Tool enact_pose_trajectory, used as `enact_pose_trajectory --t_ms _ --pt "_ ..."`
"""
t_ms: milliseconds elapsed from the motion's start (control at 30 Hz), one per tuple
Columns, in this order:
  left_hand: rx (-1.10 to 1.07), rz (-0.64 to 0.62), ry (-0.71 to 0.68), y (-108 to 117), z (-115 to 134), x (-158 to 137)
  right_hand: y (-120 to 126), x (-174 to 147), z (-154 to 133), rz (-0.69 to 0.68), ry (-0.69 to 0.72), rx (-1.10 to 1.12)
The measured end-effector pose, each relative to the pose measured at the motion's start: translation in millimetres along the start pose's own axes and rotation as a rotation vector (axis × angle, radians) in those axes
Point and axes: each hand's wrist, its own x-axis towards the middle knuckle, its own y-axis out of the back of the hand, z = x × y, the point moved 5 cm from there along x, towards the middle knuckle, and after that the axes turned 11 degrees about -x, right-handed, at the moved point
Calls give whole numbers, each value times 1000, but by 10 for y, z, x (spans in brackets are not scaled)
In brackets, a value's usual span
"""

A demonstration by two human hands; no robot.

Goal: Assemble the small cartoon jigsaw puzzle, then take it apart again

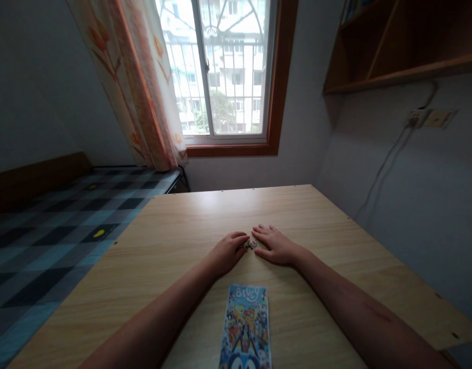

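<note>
A small pile of tiny multicoloured pieces (251, 244) lies on the wooden table, too small for me to make out their kind. From the left, my left hand (228, 252) cups against the pile, its fingers curved and its thumb apart from them. On the other side, my right hand (277, 246) rests flat with its fingers spread, close beside the pieces. Nearer to me, between my forearms, lies a blue printed card or booklet (246, 320) with "BLUEY" and many cartoon figures on it. Its lower end runs out of view.
The light wooden table (174, 225) reaches toward the window (231, 77). To the left is a bed with a checked cover (66, 230), and a flowered curtain (131, 82) hangs above it. A wall shelf (405, 72) and a socket with a cable (416, 119) are on the right.
</note>
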Motion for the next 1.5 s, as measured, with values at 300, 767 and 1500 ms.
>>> enact_pose_trajectory --t_ms 300,767,1500 --pt "-215 345 168 385 -356 -3 -42 17 -128 -27 7 -9" --pt "-391 768 434 596 -890 -113 -51 189 -544 35 102 41" --pt "-517 1478 678 2207 -1441 -1542 -267 1186 -1270 37 176 -31"
